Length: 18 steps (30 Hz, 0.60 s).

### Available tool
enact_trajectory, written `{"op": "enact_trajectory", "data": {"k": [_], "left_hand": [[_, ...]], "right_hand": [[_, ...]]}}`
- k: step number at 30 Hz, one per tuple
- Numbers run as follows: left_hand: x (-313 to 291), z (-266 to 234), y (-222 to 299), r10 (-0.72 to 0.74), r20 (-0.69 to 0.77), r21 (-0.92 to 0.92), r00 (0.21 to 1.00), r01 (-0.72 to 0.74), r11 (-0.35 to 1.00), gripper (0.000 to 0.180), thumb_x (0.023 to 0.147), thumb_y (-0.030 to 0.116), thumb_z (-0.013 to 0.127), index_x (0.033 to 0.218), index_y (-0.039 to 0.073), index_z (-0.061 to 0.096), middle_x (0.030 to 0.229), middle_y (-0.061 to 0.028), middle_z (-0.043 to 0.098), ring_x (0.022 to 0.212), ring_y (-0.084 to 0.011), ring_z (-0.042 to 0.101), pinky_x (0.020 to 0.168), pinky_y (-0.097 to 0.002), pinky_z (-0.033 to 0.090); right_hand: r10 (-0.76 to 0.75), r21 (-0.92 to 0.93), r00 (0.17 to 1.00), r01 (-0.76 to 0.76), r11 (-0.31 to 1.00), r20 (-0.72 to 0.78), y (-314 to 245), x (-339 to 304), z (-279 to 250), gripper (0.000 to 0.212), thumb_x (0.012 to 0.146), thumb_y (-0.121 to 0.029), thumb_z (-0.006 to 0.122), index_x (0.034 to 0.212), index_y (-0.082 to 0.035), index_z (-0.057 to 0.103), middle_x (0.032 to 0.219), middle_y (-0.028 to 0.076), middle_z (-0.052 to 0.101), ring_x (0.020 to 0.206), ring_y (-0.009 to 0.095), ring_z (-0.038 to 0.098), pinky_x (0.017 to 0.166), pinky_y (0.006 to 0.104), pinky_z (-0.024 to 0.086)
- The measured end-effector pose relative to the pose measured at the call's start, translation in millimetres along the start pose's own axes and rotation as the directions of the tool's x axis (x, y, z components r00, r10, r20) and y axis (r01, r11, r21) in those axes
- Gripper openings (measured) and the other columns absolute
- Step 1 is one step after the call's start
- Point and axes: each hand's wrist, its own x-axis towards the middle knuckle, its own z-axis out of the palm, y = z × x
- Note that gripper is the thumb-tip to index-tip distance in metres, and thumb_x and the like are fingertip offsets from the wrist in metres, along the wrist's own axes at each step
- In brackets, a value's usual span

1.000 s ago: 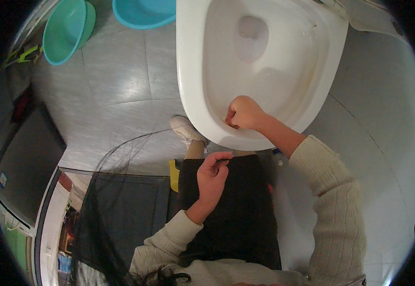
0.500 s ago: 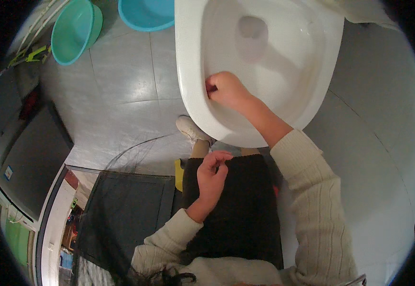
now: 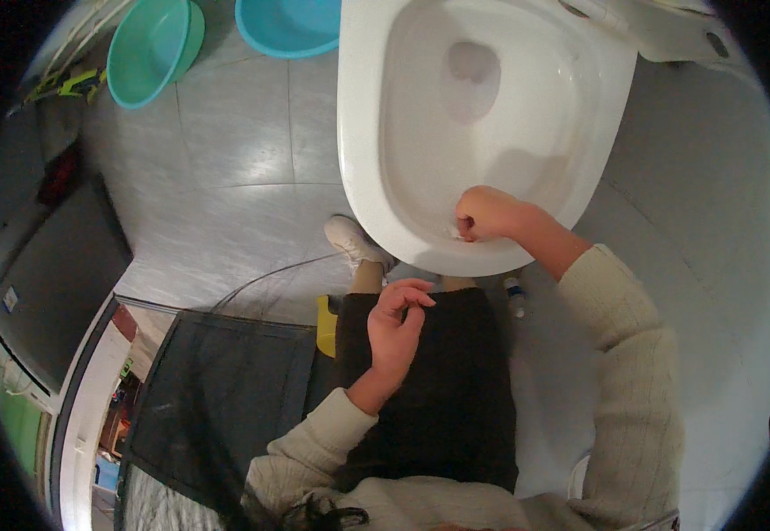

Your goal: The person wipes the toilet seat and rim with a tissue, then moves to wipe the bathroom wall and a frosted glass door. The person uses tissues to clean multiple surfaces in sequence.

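Observation:
The white toilet bowl (image 3: 356, 150) stands in front of me, with a little water at its far end. Inside its near rim, my right hand (image 3: 494, 212) is closed, knuckles up, against the inner wall. A small whitish bit shows under its fingers, too little to name. Over the dark cloth on my lap hovers my left hand (image 3: 396, 327), fingers loosely bent, thumb apart, holding nothing.
A green basin (image 3: 148, 55) and a blue basin (image 3: 286, 28) sit on the grey tiles at the far left. A small bottle (image 3: 514, 297) stands near the bowl's right front. Something yellow (image 3: 326, 327) is left of my lap. A dark door panel (image 3: 226, 380) lies lower left.
My right hand has moved from the bowl's left inner wall to its near inner wall, rightward and toward me. The left hand stays about where it was.

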Motion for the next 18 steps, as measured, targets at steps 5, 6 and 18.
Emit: {"op": "enact_trajectory", "data": {"k": [5,6,18], "left_hand": [[0.0,1.3,5.0,0.022,-0.033,-0.018,0.999,-0.022,1.000,0.022,0.081,-0.014,0.053,0.087,0.003,0.067,0.113,-0.0088,0.064,0.101,-0.0145,0.059,0.087,-0.0250,0.045],[0.5,1.2,5.4,0.004,-0.032,-0.033,0.999,-0.005,0.999,0.022,0.081,-0.014,0.053,0.087,0.003,0.067,0.113,-0.0089,0.064,0.101,-0.0145,0.059,0.087,-0.0250,0.045],[0.2,-11.7,0.5,-0.037,-0.020,-0.114,0.999,0.034,0.993,0.022,0.082,-0.014,0.054,0.087,0.003,0.066,0.116,-0.0078,0.063,0.099,-0.0125,0.059,0.084,-0.0248,0.047]], "right_hand": [[0.273,-0.351,0.957,-0.222,0.910,0.103,20.1,-27.5,-22.4,0.009,0.067,-0.010,0.080,0.072,-0.007,0.073,0.076,0.011,0.072,0.072,0.029,0.069,0.067,0.0396,0.053],[0.380,-0.402,0.920,-0.313,0.860,0.096,22.9,-31.5,-28.5,0.010,0.067,-0.010,0.080,0.072,-0.006,0.073,0.077,0.012,0.072,0.074,0.029,0.069,0.069,0.0394,0.054],[0.371,-0.671,0.864,-0.500,0.547,-0.341,13.5,-57.3,-43.2,0.011,0.080,-0.002,0.064,0.086,-0.003,0.074,0.094,0.017,0.073,0.090,0.031,0.072,0.075,0.0437,0.057]]}}
